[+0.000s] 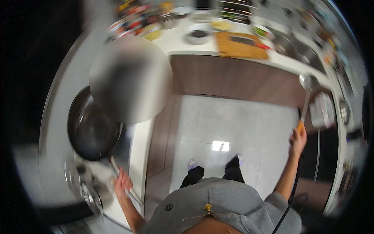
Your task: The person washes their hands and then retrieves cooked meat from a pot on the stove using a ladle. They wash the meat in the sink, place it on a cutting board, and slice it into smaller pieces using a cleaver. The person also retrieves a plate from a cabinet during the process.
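Note:
My left hand (123, 183) is wrapped around the long, light-coloured handle (134, 197) of a dark wok (95, 131). The wok sits at the left over the counter, and no food can be made out in its visible part. A round blur covers its upper right edge. Out to the right, my right hand (298, 140) grips a ladle by its orange handle (300, 127). The ladle's metal bowl (308, 81) points away from me, over or near the counter edge by the sink.
Across the far counter lie a wooden cutting board (233, 48) with a knife (242, 40), a bowl with dark contents (198, 33), a plate of yellow food (221, 25) and a sink (306, 54). Glass lids or pots (92, 193) stand near the wok handle. A cable (287, 210) hangs beside my right arm.

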{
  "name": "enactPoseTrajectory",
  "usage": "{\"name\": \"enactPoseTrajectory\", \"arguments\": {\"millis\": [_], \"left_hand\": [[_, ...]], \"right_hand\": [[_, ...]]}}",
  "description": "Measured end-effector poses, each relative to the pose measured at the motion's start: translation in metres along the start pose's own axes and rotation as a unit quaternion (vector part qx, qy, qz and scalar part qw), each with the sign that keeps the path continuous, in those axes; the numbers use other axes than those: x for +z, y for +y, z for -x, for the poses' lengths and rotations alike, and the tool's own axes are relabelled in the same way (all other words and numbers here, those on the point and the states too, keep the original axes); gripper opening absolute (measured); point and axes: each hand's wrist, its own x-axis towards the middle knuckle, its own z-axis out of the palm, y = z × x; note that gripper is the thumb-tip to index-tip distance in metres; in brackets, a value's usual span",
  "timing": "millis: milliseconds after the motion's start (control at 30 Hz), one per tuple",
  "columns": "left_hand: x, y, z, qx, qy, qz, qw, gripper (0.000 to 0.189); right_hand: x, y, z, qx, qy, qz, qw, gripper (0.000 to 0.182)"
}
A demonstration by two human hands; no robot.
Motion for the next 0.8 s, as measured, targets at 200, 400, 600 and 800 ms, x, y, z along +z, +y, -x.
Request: {"name": "enactPoseTrajectory", "arguments": {"millis": [200, 400, 600, 800], "left_hand": [[0.134, -0.044, -0.015, -0.082, -0.088, 0.075, 0.99, 0.018], [0.293, -0.14, -0.065, -0.224, -0.223, 0.113, 0.942, 0.015], [0.474, -0.258, -0.142, -0.321, -0.36, 0.036, 0.875, 0.016], [0.66, -0.379, -0.242, -0.395, -0.441, -0.015, 0.805, 0.014]], "right_hand": [[-0.063, -0.018, -0.024, 0.019, 0.049, -0.07, 0.996, 0.049], [-0.178, -0.021, -0.093, -0.015, 0.083, -0.049, 0.995, 0.051], [-0.284, -0.023, -0.141, -0.001, 0.174, -0.038, 0.984, 0.054], [-0.334, 0.006, -0.173, 0.016, 0.247, -0.031, 0.968, 0.053]]}}
